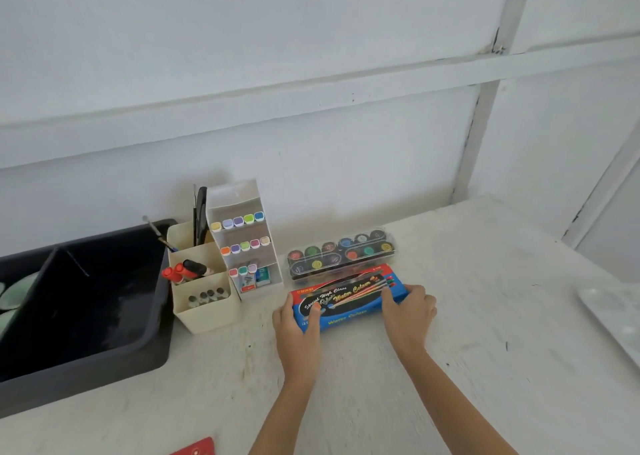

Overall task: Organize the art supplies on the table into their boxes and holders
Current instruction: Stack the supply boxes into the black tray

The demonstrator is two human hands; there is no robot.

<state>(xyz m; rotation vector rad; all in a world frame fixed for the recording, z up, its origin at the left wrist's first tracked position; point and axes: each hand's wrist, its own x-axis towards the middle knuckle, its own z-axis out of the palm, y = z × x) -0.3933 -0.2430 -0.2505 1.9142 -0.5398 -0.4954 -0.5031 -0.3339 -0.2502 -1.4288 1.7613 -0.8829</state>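
Head view: gripping both ends of the blue water colour box [349,298], thumb on top at the left hand [298,319], fingers curled over the lid at the right hand [408,311]. Lying flat on the surface [467,350], just in front of the paint-pot case [341,252]. Probably squaring it parallel for a tidy row.

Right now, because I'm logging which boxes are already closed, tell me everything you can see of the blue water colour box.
The water colour box is a long, flat carton, seemingly card, blue with a red top strip, a black oval lettered "Water Colour" and pictured brushes. It looks closed and lies flat on the white table, just in front of the clear paint-pot case. The left hand grips its left end, thumb on top; the right hand grips its right end.
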